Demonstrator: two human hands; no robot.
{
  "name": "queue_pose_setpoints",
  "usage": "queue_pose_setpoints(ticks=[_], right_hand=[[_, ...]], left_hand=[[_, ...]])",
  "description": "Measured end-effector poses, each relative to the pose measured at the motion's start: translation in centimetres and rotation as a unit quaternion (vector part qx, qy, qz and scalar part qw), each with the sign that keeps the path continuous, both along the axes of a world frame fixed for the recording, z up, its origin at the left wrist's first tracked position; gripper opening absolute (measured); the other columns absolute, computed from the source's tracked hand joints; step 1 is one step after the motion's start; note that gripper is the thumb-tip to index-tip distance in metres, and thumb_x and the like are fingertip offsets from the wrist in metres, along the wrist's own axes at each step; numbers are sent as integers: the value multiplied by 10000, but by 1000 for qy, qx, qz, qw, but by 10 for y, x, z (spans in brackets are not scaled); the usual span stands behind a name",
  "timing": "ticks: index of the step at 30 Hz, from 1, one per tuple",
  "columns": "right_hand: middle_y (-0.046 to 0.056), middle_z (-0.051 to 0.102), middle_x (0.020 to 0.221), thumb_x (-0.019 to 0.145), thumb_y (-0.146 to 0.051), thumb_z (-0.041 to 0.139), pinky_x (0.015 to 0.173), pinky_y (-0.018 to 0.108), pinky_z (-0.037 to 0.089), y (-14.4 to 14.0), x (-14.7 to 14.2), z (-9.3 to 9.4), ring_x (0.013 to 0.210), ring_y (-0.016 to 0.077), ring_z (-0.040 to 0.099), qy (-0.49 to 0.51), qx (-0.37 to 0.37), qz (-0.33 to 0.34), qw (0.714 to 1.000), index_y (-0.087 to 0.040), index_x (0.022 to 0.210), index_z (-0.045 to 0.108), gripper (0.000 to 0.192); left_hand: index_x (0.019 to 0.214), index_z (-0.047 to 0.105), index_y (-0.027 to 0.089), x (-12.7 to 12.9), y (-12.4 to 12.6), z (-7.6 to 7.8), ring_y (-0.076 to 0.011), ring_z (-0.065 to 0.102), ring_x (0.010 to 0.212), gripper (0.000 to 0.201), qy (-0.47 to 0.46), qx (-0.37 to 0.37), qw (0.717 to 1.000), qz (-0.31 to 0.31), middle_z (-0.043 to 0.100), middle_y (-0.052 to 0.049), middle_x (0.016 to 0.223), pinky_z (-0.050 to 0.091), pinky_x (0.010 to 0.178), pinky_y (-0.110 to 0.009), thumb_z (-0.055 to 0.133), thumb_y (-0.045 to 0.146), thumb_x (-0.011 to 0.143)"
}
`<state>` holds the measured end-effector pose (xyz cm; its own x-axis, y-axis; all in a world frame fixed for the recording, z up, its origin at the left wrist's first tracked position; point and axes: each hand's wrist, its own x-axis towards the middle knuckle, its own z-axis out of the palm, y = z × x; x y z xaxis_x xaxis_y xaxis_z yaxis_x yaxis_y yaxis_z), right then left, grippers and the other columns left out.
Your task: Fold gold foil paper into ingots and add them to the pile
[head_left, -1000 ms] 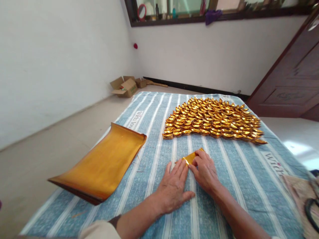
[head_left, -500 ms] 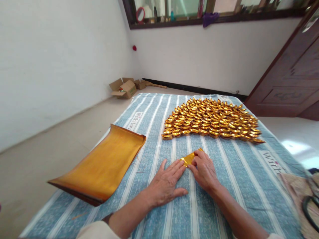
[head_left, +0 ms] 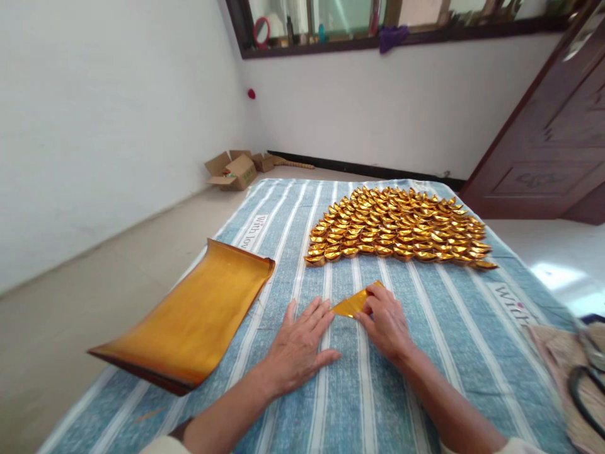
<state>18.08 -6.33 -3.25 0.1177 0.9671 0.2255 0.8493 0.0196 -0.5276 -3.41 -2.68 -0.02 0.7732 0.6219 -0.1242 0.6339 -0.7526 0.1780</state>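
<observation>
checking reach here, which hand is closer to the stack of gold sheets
Left. The left hand lies flat just right of the stack of gold sheets; the right hand is farther right, on the folded gold paper.

We see a bright room lit by the window [head_left: 331, 16]. Sun glares on the floor [head_left: 553, 274]. Edges bend, and the scissors [head_left: 586, 391] look blurry.
</observation>
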Motion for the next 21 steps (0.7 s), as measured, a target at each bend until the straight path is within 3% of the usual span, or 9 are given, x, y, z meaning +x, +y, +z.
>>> queue_pose_setpoints(ticks=[5, 8, 11, 14, 21], right_hand=[[80, 575, 1109, 789, -223, 645, 860, 398, 411, 1, -1, 2, 1029, 258, 512, 1, -1, -4, 1000, -196, 659, 536, 171], [82, 574, 1108, 790, -217, 636, 858, 394, 413, 1, -1, 2, 1020, 254, 512, -1, -4, -5, 1000, -195, 670, 539, 156], [86, 577, 1087, 795, -209, 626, 869, 397, 411, 1, -1, 2, 1018, 253, 509, -2, -4, -5, 1000, -193, 677, 546, 144], [94, 569, 1117, 795, -202, 630, 880, 408, 409, 2, -1, 1, 1041, 262, 502, 1, -2, -3, 1000, -191, 683, 547, 140], [95, 561, 1109, 773, -213, 660, 864, 410, 422, 0, 4, 5, 1036, 270, 497, 2, 6, -6, 1000, -201, 701, 548, 134]], left_hand=[[1323, 477, 126, 9, -11, 9, -344, 201, 1410, 616, 19, 55, 997, 57, 231, -184, 1525, 179, 1092, -628, 552, 506, 845], [1362, 425, 106, 24, -24, 8, -324, 219, 1407, 601, -4, 81, 995, 64, 255, -188, 1516, 202, 1110, -592, 550, 414, 862], [1408, 359, 113, 41, -32, 1, -299, 226, 1408, 683, -20, 53, 998, 20, 270, -179, 1512, 225, 1128, -540, 554, 459, 852], [1425, 327, 98, 49, -31, -6, -311, 205, 1410, 757, -4, 11, 1000, 21, 259, -199, 1509, 220, 1130, -538, 530, 540, 845], [1437, 309, 136, 41, -22, -13, -297, 178, 1421, 703, -17, -6, 1000, 5, 228, -177, 1528, 198, 1134, -540, 476, 534, 882]])
